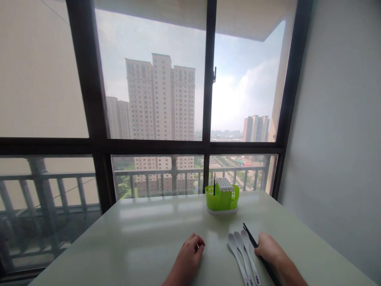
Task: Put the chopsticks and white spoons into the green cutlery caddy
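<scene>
Both hands rest low on the pale, glossy desk (143, 238), nearest the camera. On the left, the left hand (188, 256) lies knuckles up with its fingers curled loosely under, holding nothing and touching only the desk surface. To the right, the right hand (269, 250) lies over a dark chopstick (251, 238); the stick runs under the hand and its far end pokes out toward the window, but whether the fingers actually clasp it or merely cover it cannot be told.

Just beside the right hand, between the two hands, three white spoons (242, 254) lie side by side, bowls pointing away and handles coming back toward the camera. The chopstick crosses close to the rightmost spoon.

Farther back, near the desk's far edge and somewhat right of centre, stands a green cutlery holder (222, 198) on a white base, with a white slotted insert in it and one dark stick standing upright at its left side.

Behind the desk a dark-framed window (208, 99) fills the view, with a balcony railing and tall apartment blocks outside. A plain grey wall (336, 119) closes the right side.
</scene>
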{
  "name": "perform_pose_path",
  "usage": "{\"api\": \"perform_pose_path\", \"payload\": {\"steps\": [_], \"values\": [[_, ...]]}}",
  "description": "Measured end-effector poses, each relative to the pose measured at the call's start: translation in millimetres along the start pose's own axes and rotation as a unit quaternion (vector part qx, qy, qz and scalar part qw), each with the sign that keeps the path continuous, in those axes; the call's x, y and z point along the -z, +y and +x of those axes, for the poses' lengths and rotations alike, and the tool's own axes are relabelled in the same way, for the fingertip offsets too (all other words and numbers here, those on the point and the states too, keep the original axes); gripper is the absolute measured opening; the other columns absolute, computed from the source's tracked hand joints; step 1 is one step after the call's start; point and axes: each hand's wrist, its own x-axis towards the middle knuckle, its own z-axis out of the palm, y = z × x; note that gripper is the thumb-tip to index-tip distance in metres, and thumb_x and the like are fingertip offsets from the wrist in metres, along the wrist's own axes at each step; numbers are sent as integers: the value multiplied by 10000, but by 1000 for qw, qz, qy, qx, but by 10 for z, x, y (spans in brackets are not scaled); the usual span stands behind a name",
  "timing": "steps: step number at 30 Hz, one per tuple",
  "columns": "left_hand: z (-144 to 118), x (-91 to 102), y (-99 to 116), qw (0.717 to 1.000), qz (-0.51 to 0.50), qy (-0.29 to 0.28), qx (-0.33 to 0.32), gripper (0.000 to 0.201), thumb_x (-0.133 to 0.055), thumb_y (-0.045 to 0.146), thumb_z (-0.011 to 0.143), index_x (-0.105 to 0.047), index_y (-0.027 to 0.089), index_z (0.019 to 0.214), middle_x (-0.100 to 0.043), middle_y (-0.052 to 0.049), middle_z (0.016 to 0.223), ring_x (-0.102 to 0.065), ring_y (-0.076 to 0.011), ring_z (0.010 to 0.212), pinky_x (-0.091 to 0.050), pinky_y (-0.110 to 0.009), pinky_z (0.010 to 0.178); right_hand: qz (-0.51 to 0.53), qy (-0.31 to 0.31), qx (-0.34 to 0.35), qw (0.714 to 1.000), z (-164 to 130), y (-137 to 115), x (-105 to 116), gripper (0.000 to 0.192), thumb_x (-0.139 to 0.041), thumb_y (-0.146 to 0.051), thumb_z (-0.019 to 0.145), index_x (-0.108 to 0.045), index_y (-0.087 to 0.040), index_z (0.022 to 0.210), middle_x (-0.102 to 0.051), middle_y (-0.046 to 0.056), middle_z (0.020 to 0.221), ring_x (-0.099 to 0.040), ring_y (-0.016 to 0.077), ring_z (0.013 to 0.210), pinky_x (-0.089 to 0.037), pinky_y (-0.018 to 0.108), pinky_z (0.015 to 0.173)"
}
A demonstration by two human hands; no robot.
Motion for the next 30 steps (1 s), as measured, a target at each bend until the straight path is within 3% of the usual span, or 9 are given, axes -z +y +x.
{"api": "perform_pose_path", "payload": {"steps": [8,12,16,18,20,22,24,27,30], "values": [[-11,9,33,1000,4,-8,-5,191,-469,216,907,-658,208,873,-634,-42,938,-611,-183,873,-446,-274,830,-22,-36,9,999,23,70,0,96,-675,-206,630,-582,-203,654,-686,68,742,-706,247,745,-418,288,599],[-16,1,36,1000,6,-4,-5,185,-479,217,908,-661,213,870,-638,-37,937,-612,-182,879,-443,-269,830,-18,-32,14,999,-3,9,205,97,-682,-213,676,-592,-193,647,-688,65,720,-689,225,723,-395,274,601],[0,-2,31,1000,-8,0,-7,168,-506,238,915,-669,213,882,-650,-36,923,-614,-177,849,-451,-262,809,19,49,39,998,-156,-365,669,172,-633,-303,793,-569,-210,663,-686,66,697,-659,217,698,-403,292,619],[12,15,41,999,-31,0,-14,158,-529,259,921,-680,210,917,-660,-36,922,-621,-171,829,-461,-254,789,94,87,106,986,-307,-699,876,183,-594,-342,842,-562,-219,710,-685,43,709,-644,195,678,-421,288,631],[18,45,66,998,-60,-2,-24,169,-555,290,928,-693,211,982,-669,-37,925,-627,-163,807,-471,-242,752,220,56,180,957,-474,-1062,972,192,-560,-403,879,-577,-228,803,-691,20,737,-644,179,653,-443,272,597],[13,80,99,996,-85,-5,-39,214,-573,334,938,-700,222,1068,-679,-38,939,-632,-157,798,-479,-233,722,331,-3,205,921,-614,-1385,935,214,-568,-441,871,-581,-228,883,-686,6,725,-647,178,609,-455,263,541],[1,107,126,993,-101,-12,-54,262,-591,368,940,-701,241,1141,-688,-39,963,-637,-153,805,-491,-231,727,376,-39,220,899,-703,-1626,800,208,-586,-424,857,-579,-221,896,-672,-5,684,-640,174,573,-461,258,521],[-10,112,133,992,-105,-20,-62,298,-633,338,914,-705,261,1193,-697,-40,995,-643,-152,818,-502,-230,741,354,-57,250,899,-753,-1840,545,111,-593,-325,844,-579,-215,848,-649,-19,647,-606,148,539,-444,241,524],[-2,85,98,993,-91,-29,-69,223,-637,248,886,-750,244,1078,-700,-27,934,-640,-144,791,-488,-223,743,324,-58,277,903,-785,-1945,358,12,-591,-215,812,-582,-214,819,-645,-25,659,-598,134,582,-421,223,559]]}}
